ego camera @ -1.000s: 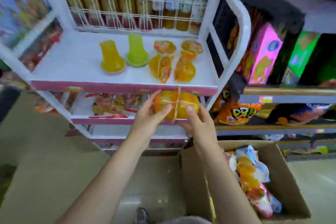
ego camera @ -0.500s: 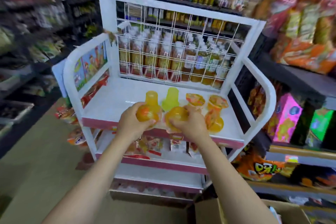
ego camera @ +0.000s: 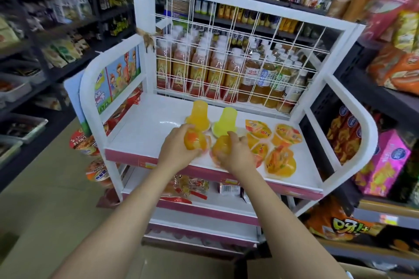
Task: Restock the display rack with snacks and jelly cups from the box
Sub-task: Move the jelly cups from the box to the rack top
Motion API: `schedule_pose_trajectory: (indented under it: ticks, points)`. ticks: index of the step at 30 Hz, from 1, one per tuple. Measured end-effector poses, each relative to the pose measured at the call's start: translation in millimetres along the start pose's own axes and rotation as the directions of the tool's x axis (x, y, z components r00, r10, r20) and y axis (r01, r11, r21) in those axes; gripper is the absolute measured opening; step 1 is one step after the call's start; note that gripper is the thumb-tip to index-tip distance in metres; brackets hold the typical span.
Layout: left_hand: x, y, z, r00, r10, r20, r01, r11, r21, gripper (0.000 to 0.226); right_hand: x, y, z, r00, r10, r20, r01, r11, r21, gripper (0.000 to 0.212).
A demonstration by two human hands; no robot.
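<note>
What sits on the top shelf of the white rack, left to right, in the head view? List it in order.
Left hand gripping an orange jelly cup → right hand gripping another orange jelly cup → cluster of flat heart-shaped orange jelly cups, all on the white top shelf.

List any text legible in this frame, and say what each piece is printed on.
"东鹏", partly legible: labels of the red-orange bottles behind the rack's wire grid.
Large yellow stylised characters, not clearly readable: orange snack bag at lower right.
Blurred: labels of the tea bottles, lids of the jelly cups, cartoon side panel, pink box, noodle bowls, background shelf goods.
</note>
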State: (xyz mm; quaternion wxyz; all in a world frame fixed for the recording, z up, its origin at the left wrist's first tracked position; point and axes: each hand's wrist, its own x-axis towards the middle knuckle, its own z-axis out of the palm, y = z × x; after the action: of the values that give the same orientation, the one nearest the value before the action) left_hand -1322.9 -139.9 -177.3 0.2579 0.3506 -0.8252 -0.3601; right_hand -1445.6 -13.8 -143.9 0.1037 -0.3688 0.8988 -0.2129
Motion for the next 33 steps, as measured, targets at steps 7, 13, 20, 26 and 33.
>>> schedule_pose_trajectory:
  ticks: [7, 13, 20, 26, 33]
  points:
    - [-22.7, -5.4, -12.8, 0.993, -0.112, -0.041, 0.100, 0.969, -0.224, 0.072, -6.5, 3.3, 1.3, 0.998, -0.004, -0.058, 0.009, 0.997, 0.080, 0.070]
    - [-24.6, -13.0, -30.9, 0.992, -0.111, -0.062, 0.098, 0.979, -0.180, 0.063, -11.8, 7.6, -6.0, 0.973, -0.079, -0.215, 0.143, 0.943, 0.300, 0.063]
    - [-21.7, 4.8, 0.5, 0.994, -0.084, 0.075, 0.101, 0.957, -0.273, 0.066, -1.5, -0.4, -24.2, 0.943, -0.126, -0.308, 0.236, 0.905, 0.353, 0.072]
    - [-16.0, 3.8, 9.3, 0.969, -0.086, 0.234, 0.174, 0.905, -0.388, 0.096, 5.6, 4.2, -15.8, 0.965, -0.204, -0.163, 0.243, 0.928, 0.283, 0.068]
    - [-7.3, 18.1, 23.3, 0.972, -0.070, 0.226, 0.158, 0.903, -0.399, 0.087, 4.4, 9.0, -15.6, 0.962, -0.200, -0.185, 0.237, 0.950, 0.204, 0.070]
